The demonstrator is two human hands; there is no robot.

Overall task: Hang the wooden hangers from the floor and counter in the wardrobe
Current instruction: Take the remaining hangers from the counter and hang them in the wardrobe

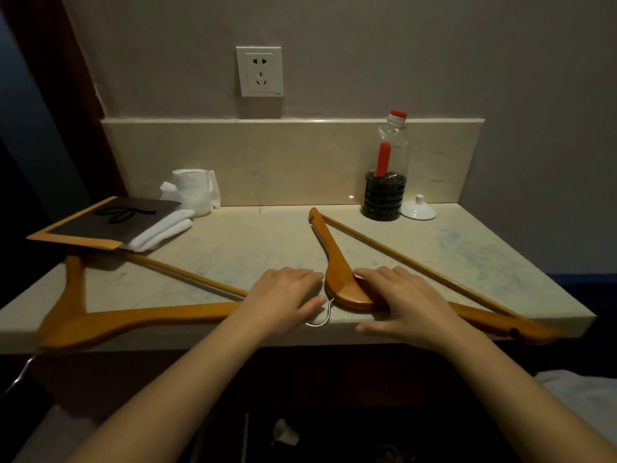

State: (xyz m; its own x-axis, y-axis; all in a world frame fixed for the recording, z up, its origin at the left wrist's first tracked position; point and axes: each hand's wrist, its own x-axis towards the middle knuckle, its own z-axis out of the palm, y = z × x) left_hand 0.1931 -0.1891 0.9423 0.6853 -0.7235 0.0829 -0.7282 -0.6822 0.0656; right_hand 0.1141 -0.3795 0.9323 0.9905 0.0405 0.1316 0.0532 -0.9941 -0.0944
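Desk [253,242]: pale marble top on which both of the task's things are laid; the wardrobe is not seen.
Left hanger [150,312]: laid flat along the front edge, one arm run back under the tray, so it is judged to need sliding free before lifting.
Right hanger [334,255]: laid flat, one arm angled toward the back wall, the other run off to the right along the edge.
Left grip [283,292]: laid palm down with fingers fairly straight over the near end of the left hanger; nothing is clasped.
Right grip [400,299]: spread flat over the crown of the right hanger, thumb at the desk edge; nothing is enclosed, and a pick-up is judged to be in preparation.
Tray [83,242]: dark, tan-rimmed, propped on the towels and over the left hanger's far tip; the main obstruction.
Towels [160,233]: white, folded, partly tucked under the tray.
Bottle [394,152]: clear, red-capped, stood near the right hanger's far tip; at risk of being knocked.
Lid [418,210]: white, set just beside the bottle.
Hook [322,315]: wire, projected over the desk edge between the two grips.
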